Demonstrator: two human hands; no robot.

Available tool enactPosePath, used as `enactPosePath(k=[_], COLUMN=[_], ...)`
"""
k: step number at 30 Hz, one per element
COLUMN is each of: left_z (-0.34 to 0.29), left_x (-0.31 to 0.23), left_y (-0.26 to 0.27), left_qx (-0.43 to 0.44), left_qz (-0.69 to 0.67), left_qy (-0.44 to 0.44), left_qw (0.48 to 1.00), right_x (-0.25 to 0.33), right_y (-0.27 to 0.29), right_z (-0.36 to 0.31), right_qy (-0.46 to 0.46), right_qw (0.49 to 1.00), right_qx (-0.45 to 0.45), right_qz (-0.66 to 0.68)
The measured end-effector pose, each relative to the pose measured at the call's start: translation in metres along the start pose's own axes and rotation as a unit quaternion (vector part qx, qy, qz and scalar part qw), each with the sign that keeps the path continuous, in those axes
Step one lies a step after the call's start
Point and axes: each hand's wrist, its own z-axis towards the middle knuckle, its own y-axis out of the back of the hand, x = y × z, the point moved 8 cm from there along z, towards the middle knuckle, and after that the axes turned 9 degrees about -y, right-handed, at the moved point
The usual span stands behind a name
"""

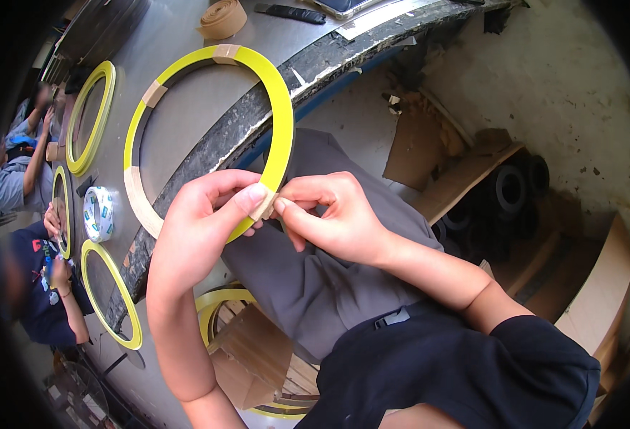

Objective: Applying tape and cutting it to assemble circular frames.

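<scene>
A flat yellow ring (279,107) with a dark inner edge leans over the table's edge toward me. Strips of tan tape wrap it at several places, such as a tape strip (225,54) at its far side. My left hand (200,222) grips the near part of the ring, thumb pressed on top. Beside that thumb, a short piece of tan tape (263,207) lies across the ring. My right hand (336,218) pinches the edge of this tape piece between thumb and index finger. The fingers under the ring are partly hidden.
On the metal table (186,136) are a tan tape roll (222,19), a black tool (291,13), a white tape roll (98,214) and more yellow rings (111,293). Two people work across at the left. Cardboard (254,350) lies below; black rings (509,189) sit at right.
</scene>
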Motion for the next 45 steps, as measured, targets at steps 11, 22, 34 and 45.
enactPosePath(k=[11, 22, 34, 45], left_z=[0.004, 0.002, 0.002, 0.003], left_x=[0.007, 0.003, 0.005, 0.003], left_y=[0.003, 0.001, 0.003, 0.004], left_qx=[0.009, 0.012, 0.000, 0.001], left_qz=[-0.020, -0.005, -0.011, -0.001], left_qy=[-0.004, -0.020, -0.011, -0.009], left_qw=[1.000, 1.000, 1.000, 1.000], right_x=[0.006, 0.011, 0.019, 0.003], right_y=[-0.005, -0.006, -0.010, 0.003], right_z=[-0.016, -0.002, -0.016, 0.006], right_qy=[0.151, 0.093, 0.256, 0.045], right_qw=[0.946, 0.973, 0.907, 0.978], right_qx=[-0.126, -0.035, -0.186, -0.011], right_qz=[-0.256, -0.209, -0.278, -0.202])
